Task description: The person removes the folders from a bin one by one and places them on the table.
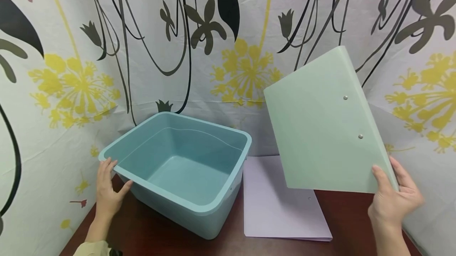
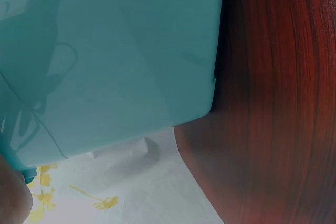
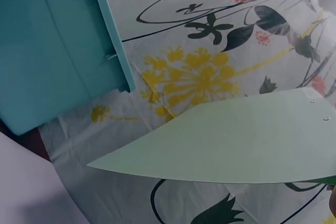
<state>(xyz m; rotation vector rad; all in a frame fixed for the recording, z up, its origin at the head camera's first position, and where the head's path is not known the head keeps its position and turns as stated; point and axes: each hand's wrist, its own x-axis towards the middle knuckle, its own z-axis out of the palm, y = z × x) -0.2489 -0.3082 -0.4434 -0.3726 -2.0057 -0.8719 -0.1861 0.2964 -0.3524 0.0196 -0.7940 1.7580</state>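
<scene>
In the head view my right hand (image 1: pixel 395 196) grips a pale green binder (image 1: pixel 320 129) by its lower right corner, thumb on the near face. The binder is raised and tilted, with two metal rivets showing near its spine. Below and behind it a lilac binder (image 1: pixel 278 212) lies flat on the table, partly covered from sight. My left hand (image 1: pixel 108 190) rests on the near left rim of a teal plastic bin (image 1: pixel 192 204), fingers on the edge and thumb spread. Nothing lies inside the bin. The left wrist view shows the bin's outer wall (image 2: pixel 121 61).
A dark reddish-brown wooden table (image 1: pixel 153 236) carries the bin and the lilac binder. White cloth (image 1: pixel 149 86) printed with yellow, red and grey flowers hangs behind and at both sides. The lilac binder lies close to the bin's right side.
</scene>
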